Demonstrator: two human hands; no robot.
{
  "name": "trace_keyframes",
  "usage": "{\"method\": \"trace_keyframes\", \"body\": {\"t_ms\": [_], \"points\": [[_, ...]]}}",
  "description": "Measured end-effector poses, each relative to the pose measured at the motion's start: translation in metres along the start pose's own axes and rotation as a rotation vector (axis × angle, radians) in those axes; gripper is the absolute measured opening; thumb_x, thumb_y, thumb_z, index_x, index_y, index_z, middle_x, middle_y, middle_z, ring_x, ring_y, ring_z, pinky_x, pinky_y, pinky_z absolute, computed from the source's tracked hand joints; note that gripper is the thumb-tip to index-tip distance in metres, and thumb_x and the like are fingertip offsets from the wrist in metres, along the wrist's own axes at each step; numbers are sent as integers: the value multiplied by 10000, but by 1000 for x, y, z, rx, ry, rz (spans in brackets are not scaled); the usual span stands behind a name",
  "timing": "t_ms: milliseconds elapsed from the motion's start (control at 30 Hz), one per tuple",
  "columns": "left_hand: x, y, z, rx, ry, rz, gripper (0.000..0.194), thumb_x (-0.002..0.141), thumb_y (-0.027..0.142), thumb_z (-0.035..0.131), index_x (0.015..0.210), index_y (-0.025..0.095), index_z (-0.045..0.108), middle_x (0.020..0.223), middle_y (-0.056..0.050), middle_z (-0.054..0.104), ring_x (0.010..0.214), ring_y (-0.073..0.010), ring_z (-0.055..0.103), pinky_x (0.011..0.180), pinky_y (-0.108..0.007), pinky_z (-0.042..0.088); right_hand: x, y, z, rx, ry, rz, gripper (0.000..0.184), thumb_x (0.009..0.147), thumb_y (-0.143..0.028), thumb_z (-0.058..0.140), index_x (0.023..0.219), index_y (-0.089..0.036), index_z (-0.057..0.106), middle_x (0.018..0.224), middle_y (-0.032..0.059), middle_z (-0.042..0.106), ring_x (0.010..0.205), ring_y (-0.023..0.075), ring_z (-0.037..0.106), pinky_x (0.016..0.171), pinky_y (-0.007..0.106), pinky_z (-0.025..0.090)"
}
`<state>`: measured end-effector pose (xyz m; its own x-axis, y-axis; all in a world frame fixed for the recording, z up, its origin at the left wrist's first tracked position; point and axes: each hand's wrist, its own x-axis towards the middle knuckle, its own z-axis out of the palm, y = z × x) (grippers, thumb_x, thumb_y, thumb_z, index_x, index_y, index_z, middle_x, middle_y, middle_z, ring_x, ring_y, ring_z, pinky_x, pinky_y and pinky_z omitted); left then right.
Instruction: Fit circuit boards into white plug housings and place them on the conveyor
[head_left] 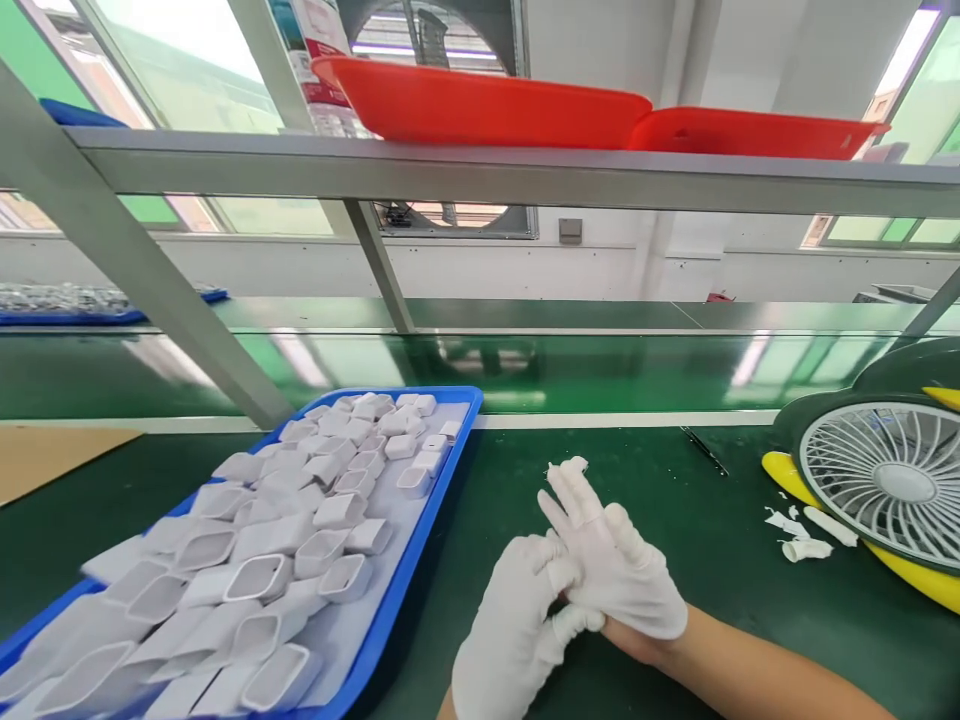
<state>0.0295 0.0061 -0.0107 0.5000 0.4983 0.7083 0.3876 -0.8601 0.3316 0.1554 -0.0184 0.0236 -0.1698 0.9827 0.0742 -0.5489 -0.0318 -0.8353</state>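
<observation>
my left hand point(517, 618) pinches the glove point(651, 600) on my outstretched right hand point(596, 545), likely to straighten its fit.

Tray point(444, 500) w/ parts point(285, 535) L, hands point(622, 575) ctr, fan point(904, 482) R, bins point(495, 105) on shelf point(480, 180) abv

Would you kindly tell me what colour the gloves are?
The gloves are white, seen best in the head view.

A thin white right glove point(637, 590) is worn above the green counter point(637, 455), fingers extended away, tips seemingly loose and crumpled; the matching left glove point(499, 630) is worn too, its curled fingers gripping the right one's lower edge.
</observation>
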Motion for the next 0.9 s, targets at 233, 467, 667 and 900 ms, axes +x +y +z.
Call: {"method": "trace_keyframes", "body": {"t_ms": [233, 467, 667, 900], "points": [[-2, -14, -4, 288, 166, 1, 213, 810, 29, 416, 710, 216, 430, 546, 12, 484, 474, -145, 442, 454, -250, 375, -6, -7, -18, 262, 31, 36, 746, 672, -701, 636, 1296, -313, 511, 1544, 34, 235, 1373, 330, 294, 1110, 526, 223], [-3, -6, 4, 414, 175, 113, 207, 825, 26, 435, 730, 210, 439, 562, 12, 503, 494, -158, 458, 479, -266, 343, -14, -24, -37, 118, 181, -12, 578, 728, -526, 699, 1252, -340, 541, 1533, 48, 246, 1187, 353, 535, 1048, 584, 312], [-4, -10, 9, 460, 75, 172, 219, 812, -14, 406, 768, 196, 450, 599, 4, 539, 486, -156, 433, 479, -279, 315, -20, -38, -35, -29, 221, 48, 520, 725, -441, 728, 1210, -325, 581, 1478, 39, 361, 1181, 321, 543, 1064, 557, 319], [5, 3, 11, 547, 60, 257, 282, 728, -85, 428, 814, 171, 507, 582, 6, 519, 460, -151, 414, 463, -289, 277, -11, -25, -32, 149, 308, -8, 583, 695, -528, 739, 1225, -391, 538, 1530, -7, 233, 1392, 301, 257, 1063, 514, 320]]}}
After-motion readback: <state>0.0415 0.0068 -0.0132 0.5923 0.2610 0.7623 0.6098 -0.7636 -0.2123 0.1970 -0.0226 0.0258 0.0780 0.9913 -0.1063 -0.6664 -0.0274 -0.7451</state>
